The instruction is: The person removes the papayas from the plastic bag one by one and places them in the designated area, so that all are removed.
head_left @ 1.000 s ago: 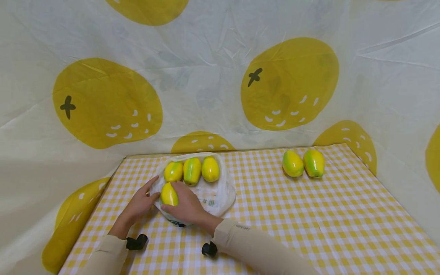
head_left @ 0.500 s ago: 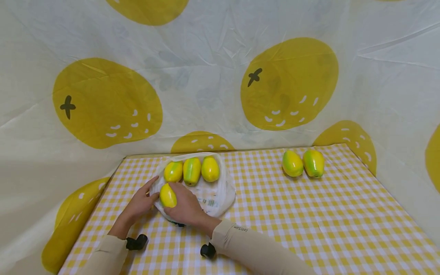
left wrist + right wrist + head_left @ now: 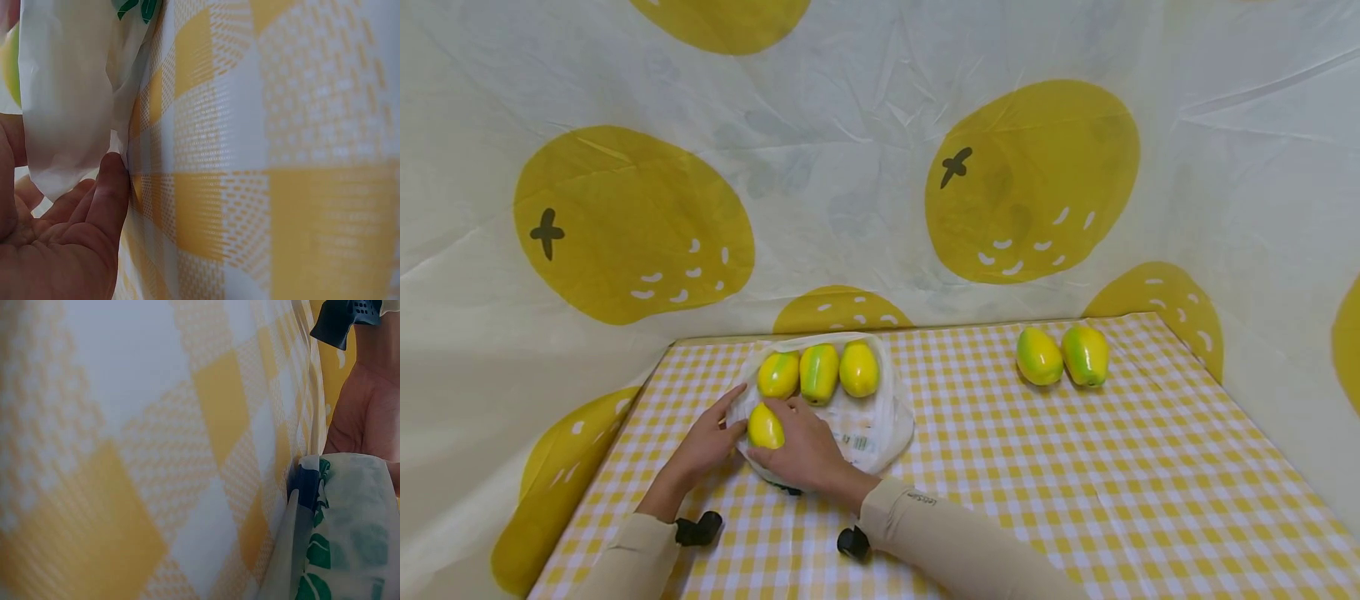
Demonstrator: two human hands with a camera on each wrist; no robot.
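Observation:
In the head view, a white plastic bag [image 3: 891, 417] lies spread open at the left of the table. Three yellow-green papayas, one of them the middle papaya [image 3: 818, 372], rest in a row at its far side. My right hand [image 3: 808, 450] holds another papaya [image 3: 765, 427] at the bag's near left part. The bag's left edge is held by my left hand [image 3: 703, 442]; in the left wrist view its fingers [image 3: 103, 206] lie outside the bag wall [image 3: 65, 94], the thumb on the other side. The right wrist view shows the bag's green-printed side [image 3: 356, 519].
Two more papayas, a left one [image 3: 1039, 357] and a right one [image 3: 1085, 356], stand at the back right of the table. A yellow-and-white checked cloth [image 3: 1000, 467] covers the table. Behind it hangs a fruit-printed curtain [image 3: 850, 167]. Each wrist carries a black camera [image 3: 700, 528].
The right hand and its papaya have shifted slightly left within the bag, and the papaya has tilted a little. The left hand has stayed in place.

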